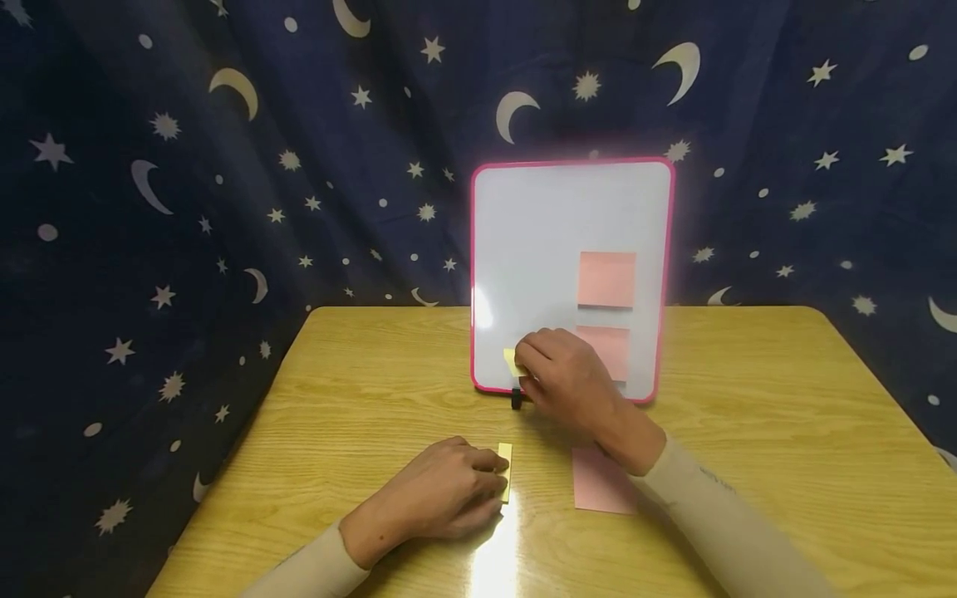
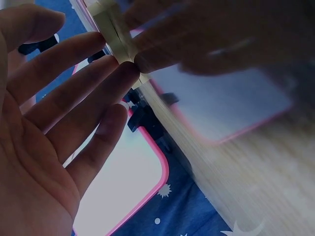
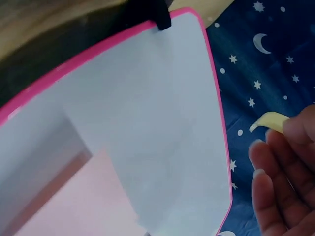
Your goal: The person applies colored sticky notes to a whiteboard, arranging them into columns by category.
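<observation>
My right hand (image 1: 571, 382) pinches a yellow sticky note (image 1: 512, 360) between thumb and fingers, in front of the lower part of a pink-framed whiteboard (image 1: 538, 224). In the right wrist view that note (image 3: 271, 120) curls out from the fingertips. On the table, the fingers of my left hand (image 1: 449, 490) touch a narrow pad of yellow sticky notes (image 1: 505, 473). The left wrist view shows those fingers (image 2: 74, 108) extended, the thumb apart from the pad. Two pink sticky notes, an upper one (image 1: 607, 279) and a lower one (image 1: 615, 353), are on the board's right side; my right hand partly covers the lower.
A pink sticky-note pad (image 1: 598, 486) lies on the wooden table (image 1: 374, 374), partly under my right forearm. A black foot (image 1: 516, 399) shows at the board's bottom edge. Behind the table hangs a dark blue curtain (image 1: 374, 166) with moons and stars.
</observation>
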### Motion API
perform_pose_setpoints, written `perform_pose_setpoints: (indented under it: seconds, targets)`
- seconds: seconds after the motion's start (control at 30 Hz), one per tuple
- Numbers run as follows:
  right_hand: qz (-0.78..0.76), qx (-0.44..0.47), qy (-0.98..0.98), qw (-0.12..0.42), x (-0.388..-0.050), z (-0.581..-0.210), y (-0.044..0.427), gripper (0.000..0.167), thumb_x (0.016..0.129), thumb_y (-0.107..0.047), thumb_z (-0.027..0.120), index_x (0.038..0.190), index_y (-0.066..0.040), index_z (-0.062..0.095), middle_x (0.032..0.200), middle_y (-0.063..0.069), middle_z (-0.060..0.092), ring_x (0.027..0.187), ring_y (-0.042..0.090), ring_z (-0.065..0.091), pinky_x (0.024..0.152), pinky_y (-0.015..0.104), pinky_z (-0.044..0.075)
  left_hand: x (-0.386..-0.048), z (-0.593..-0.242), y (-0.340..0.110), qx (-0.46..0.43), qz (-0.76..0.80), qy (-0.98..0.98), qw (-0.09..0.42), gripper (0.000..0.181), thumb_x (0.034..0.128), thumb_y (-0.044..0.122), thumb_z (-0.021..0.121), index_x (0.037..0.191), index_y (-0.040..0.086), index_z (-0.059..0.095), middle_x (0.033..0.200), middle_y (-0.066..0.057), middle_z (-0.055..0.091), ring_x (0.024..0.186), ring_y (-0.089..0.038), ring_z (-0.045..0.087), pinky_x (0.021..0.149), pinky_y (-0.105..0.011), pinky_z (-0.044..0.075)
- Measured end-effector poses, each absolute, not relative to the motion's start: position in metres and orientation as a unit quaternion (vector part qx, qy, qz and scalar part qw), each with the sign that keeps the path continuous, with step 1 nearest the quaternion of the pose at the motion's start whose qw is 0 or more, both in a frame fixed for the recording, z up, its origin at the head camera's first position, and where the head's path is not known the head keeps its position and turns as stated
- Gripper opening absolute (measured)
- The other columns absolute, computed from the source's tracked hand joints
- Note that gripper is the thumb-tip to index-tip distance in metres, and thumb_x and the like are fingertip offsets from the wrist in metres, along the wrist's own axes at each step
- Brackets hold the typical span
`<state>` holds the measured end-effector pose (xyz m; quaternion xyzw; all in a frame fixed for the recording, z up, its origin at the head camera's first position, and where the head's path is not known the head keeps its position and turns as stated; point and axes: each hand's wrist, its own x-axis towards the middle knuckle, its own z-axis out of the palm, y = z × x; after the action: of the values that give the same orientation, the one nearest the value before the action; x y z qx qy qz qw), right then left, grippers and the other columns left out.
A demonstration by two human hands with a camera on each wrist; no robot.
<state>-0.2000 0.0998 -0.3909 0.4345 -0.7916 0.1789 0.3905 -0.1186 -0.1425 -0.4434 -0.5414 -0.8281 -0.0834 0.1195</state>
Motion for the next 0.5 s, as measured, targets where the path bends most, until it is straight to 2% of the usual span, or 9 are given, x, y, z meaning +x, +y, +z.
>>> perform_pose_setpoints:
  seconds: [0.1,0.33,0.5]
  targets:
    - [0.174,0.437,-0.779,0.414,-0.205,-0.388,0.099,0.019,0.078,0.013,0.058,0.079,-0.006,0.053,0.079,0.004,0.061,0.064,0.021,0.054,0.059,0.031,0.046,-0.118,-0.443,-0.143,-0.541,-0.083,-0.828,0.121,0.012,0.0934,0.033,0.075,0.085,0.025,0.073,0.114,0.004,0.075,0.097,-0.01,0.074,0.079,-0.032,0.055]
    - [0.169,0.437,-0.755,0.459,-0.216,-0.378,0.099,0.018,0.082,0.015,0.065,0.081,-0.002,0.059,0.088,0.009,0.07,0.073,0.026,0.064,0.065,0.034,0.053,-0.119,-0.446,-0.143,-0.546,-0.09,-0.823,0.126,0.011,0.0928,0.031,0.075,0.085,0.025,0.074,0.11,0.006,0.075,0.095,-0.008,0.073,0.079,-0.03,0.055]
    - [0.157,0.434,-0.74,0.489,-0.224,-0.372,0.096,0.018,0.084,0.017,0.06,0.08,0.0,0.06,0.088,0.011,0.069,0.074,0.027,0.064,0.064,0.036,0.053,-0.118,-0.446,-0.142,-0.548,-0.093,-0.821,0.132,0.012,0.0922,0.029,0.076,0.082,0.025,0.072,0.106,0.007,0.074,0.09,-0.006,0.071,0.078,-0.029,0.055]
